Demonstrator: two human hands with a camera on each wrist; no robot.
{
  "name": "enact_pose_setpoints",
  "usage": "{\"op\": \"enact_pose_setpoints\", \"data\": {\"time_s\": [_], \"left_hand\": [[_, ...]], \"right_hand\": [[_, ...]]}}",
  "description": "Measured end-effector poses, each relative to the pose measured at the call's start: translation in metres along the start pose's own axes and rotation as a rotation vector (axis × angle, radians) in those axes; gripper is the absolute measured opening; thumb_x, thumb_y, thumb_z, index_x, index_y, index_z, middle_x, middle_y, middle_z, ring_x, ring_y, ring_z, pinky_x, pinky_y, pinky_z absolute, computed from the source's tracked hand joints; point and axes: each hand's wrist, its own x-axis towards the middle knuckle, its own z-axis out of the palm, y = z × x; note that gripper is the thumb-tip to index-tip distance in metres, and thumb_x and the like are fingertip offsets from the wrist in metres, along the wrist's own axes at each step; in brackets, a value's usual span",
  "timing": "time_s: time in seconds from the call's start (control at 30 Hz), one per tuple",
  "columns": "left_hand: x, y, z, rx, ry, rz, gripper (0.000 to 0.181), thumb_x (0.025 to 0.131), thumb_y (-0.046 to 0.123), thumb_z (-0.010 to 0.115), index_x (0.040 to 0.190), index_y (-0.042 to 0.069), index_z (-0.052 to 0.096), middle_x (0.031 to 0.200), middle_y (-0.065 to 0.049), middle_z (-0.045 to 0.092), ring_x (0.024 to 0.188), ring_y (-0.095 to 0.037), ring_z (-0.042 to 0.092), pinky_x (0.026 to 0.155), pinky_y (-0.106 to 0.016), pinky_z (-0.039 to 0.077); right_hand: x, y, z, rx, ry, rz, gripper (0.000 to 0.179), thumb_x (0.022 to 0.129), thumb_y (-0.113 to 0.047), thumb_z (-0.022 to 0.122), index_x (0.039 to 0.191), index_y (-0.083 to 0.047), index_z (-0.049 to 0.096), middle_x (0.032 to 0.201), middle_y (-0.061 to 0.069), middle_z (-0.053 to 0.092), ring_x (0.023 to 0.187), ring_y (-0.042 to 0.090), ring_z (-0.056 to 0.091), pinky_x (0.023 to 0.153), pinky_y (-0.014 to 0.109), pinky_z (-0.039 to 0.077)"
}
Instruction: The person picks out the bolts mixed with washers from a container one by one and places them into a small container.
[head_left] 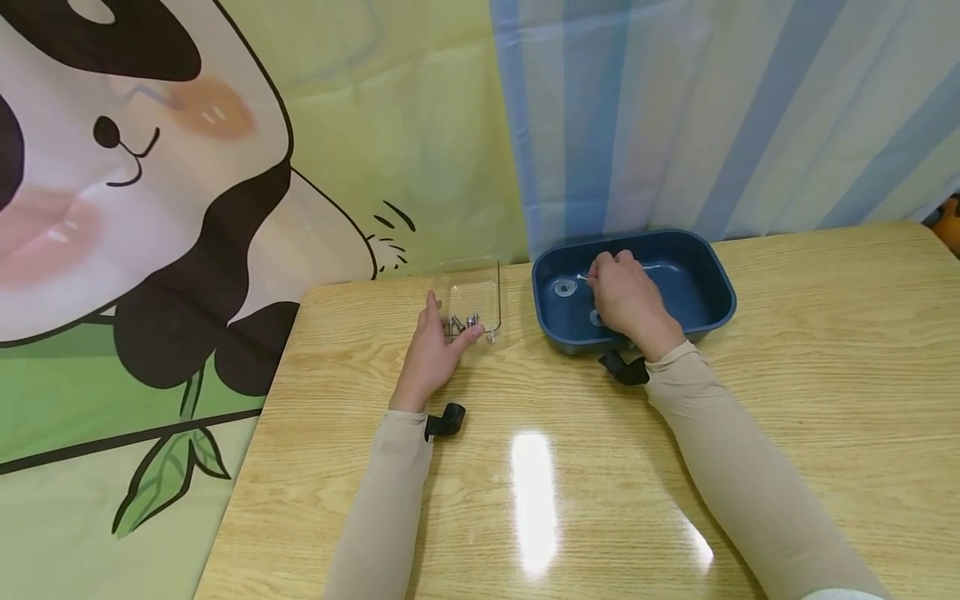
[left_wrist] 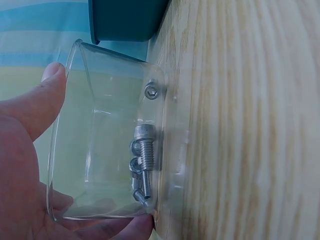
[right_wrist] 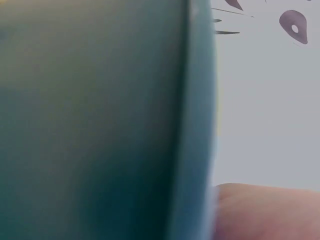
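Note:
My left hand (head_left: pixel 435 350) grips a clear plastic box (left_wrist: pixel 107 125), thumb at one side and fingers round the other. Several silver socket-head screws (left_wrist: pixel 145 152) lie on the bottom of that box. Inside the dark blue basin (head_left: pixel 723 308) is my right hand (head_left: pixel 626 296), its fingertips pinching a thin, pale, screw-like piece (head_left: pixel 582 277). Two round whitish discs (head_left: pixel 566 287) rest on the basin floor, one partly hidden by the hand. In the right wrist view, the blurred basin wall (right_wrist: pixel 195 125) covers most of the hand.
Both containers stand at the back of a wood-grain table (head_left: pixel 480 508), against a printed curtain (head_left: pixel 420 133). The basin is to the right of the clear box, with a narrow gap between. Black wrist mounts (head_left: pixel 446 420) stick out from both sleeves.

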Motion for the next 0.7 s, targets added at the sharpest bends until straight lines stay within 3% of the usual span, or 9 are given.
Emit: {"op": "enact_pose_setpoints", "data": {"time_s": [0.7], "left_hand": [[-0.001,0.0,0.0,0.005,-0.004,-0.018,0.109,0.093,0.058,0.063,0.162,0.011,-0.008,0.164,-0.017,0.023,0.141,-0.04,0.038,0.115,-0.056,0.029]], "right_hand": [[-0.009,-0.018,0.003,0.017,0.044,-0.073,0.02,0.108,-0.015,0.047,0.114,0.002,0.055,0.111,0.023,0.047,0.095,0.036,0.048,0.077,0.049,0.047]]}}
